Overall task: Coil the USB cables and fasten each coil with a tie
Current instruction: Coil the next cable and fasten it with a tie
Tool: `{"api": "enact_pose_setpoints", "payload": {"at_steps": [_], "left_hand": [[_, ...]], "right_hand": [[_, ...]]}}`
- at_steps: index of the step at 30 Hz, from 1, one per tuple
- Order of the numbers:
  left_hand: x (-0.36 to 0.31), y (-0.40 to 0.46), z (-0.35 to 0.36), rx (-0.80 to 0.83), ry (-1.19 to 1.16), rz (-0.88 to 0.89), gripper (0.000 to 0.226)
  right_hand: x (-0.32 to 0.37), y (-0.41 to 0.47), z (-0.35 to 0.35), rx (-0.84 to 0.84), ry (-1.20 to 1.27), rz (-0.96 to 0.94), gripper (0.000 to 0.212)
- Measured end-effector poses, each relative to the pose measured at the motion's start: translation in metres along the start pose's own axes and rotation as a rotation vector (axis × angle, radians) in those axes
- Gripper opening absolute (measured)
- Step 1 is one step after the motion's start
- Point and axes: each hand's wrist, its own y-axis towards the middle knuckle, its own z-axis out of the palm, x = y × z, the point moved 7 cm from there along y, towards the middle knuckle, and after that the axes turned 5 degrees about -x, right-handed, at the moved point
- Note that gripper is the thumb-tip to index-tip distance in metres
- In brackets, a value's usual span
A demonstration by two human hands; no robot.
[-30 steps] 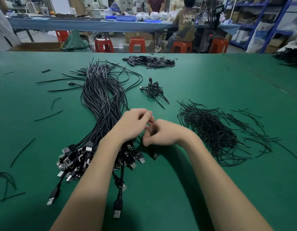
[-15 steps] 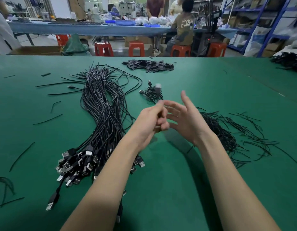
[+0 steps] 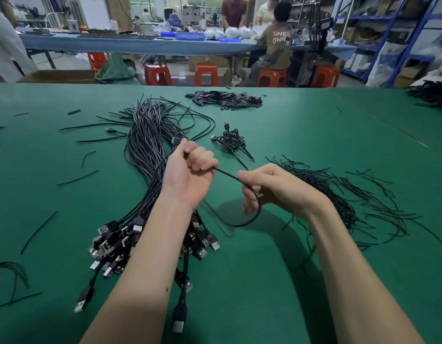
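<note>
One black USB cable [image 3: 227, 174] stretches between my hands above the green table [image 3: 277, 281]. My left hand [image 3: 190, 172] grips it in a fist, with a plug end poking out past the thumb. My right hand [image 3: 269, 187] pinches the cable further along, and the slack curves in a loop below that hand. A big bundle of loose USB cables [image 3: 150, 150] lies under my left forearm, plugs toward me. A heap of black ties [image 3: 334, 192] lies right of my right hand. A few coiled, tied cables [image 3: 231, 141] rest beyond my hands.
A pile of small black flat pieces [image 3: 225, 100] sits at the table's far side. Stray ties [image 3: 38, 232] are scattered on the left. More black cables [image 3: 431, 93] lie at the far right edge. Beyond the table are red stools and people at a blue bench.
My hands lifted off the bundle and drew out one cable. The right hand, spread half a second ago, now pinches it, while the left fist holds the plug end.
</note>
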Motion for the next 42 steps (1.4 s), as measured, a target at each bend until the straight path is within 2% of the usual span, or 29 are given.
{"api": "enact_pose_setpoints", "payload": {"at_steps": [3, 5, 8, 10, 12, 14, 16, 18, 20, 22, 24, 27, 30, 31, 33, 35, 36, 39, 41, 42], "left_hand": [[-0.001, -0.003, 0.003, 0.056, 0.014, -0.011, 0.049], [0.002, -0.004, 0.006, 0.099, 0.027, -0.026, 0.052], [0.004, -0.006, 0.010, 0.133, 0.071, -0.039, 0.055], [0.004, -0.008, 0.011, 0.146, 0.119, -0.045, 0.055], [0.003, -0.011, 0.012, 0.184, 0.197, -0.068, 0.053], [0.003, -0.015, 0.014, 0.260, 0.342, -0.116, 0.051], [0.008, -0.019, 0.015, 0.331, 0.616, -0.137, 0.050], [0.019, -0.021, 0.010, 0.330, 0.978, -0.138, 0.053], [0.033, -0.019, 0.004, 0.277, 1.236, -0.173, 0.058], [0.045, -0.011, 0.001, 0.205, 1.304, -0.168, 0.059], [0.048, -0.004, -0.001, 0.113, 1.169, -0.084, 0.055], [0.036, 0.004, -0.004, 0.044, 0.829, 0.000, 0.053], [0.020, 0.003, 0.001, 0.084, 0.428, -0.036, 0.054], [0.014, 0.000, 0.005, 0.117, 0.303, -0.044, 0.055], [0.006, -0.005, 0.010, 0.171, 0.146, -0.062, 0.057], [0.003, -0.010, 0.012, 0.203, 0.176, -0.090, 0.056], [0.003, -0.013, 0.011, 0.215, 0.266, -0.100, 0.054], [0.014, -0.018, 0.010, 0.283, 0.717, -0.131, 0.052], [0.031, -0.018, 0.006, 0.321, 1.032, -0.188, 0.056], [0.039, -0.017, 0.001, 0.300, 1.171, -0.205, 0.058]], "right_hand": [[-0.012, -0.011, 0.009, 0.230, 0.115, 0.145, 0.035], [-0.017, -0.019, 0.011, 0.336, 0.159, 0.171, 0.028], [-0.024, -0.026, 0.005, 0.388, 0.071, 0.135, 0.038], [-0.028, -0.027, -0.001, 0.375, 0.088, 0.134, 0.025], [-0.032, -0.024, -0.008, 0.302, 0.097, 0.166, 0.024], [-0.039, -0.015, -0.023, 0.094, -0.006, 0.240, 0.024], [-0.040, -0.007, -0.046, -0.195, -0.087, 0.290, 0.015], [-0.030, -0.004, -0.061, -0.421, -0.011, 0.258, 0.007], [-0.014, -0.002, -0.061, -0.515, 0.165, 0.160, 0.004], [0.004, -0.001, -0.053, -0.510, 0.204, 0.054, 0.003], [0.021, 0.001, -0.038, -0.397, 0.188, -0.044, 0.011], [0.029, 0.000, -0.004, -0.032, 0.206, -0.052, 0.012], [0.007, -0.016, 0.020, 0.322, 0.262, 0.156, 0.008], [-0.001, -0.022, 0.023, 0.393, 0.305, 0.230, 0.009], [-0.014, -0.030, 0.018, 0.427, 0.363, 0.318, 0.010], [-0.028, -0.029, 0.005, 0.337, 0.307, 0.379, 0.012], [-0.035, -0.025, -0.004, 0.236, 0.229, 0.401, 0.013], [-0.037, -0.010, -0.039, -0.193, -0.003, 0.348, 0.010], [-0.023, -0.004, -0.053, -0.434, 0.018, 0.247, 0.011], [-0.015, -0.002, -0.053, -0.494, 0.042, 0.191, 0.011]]}}
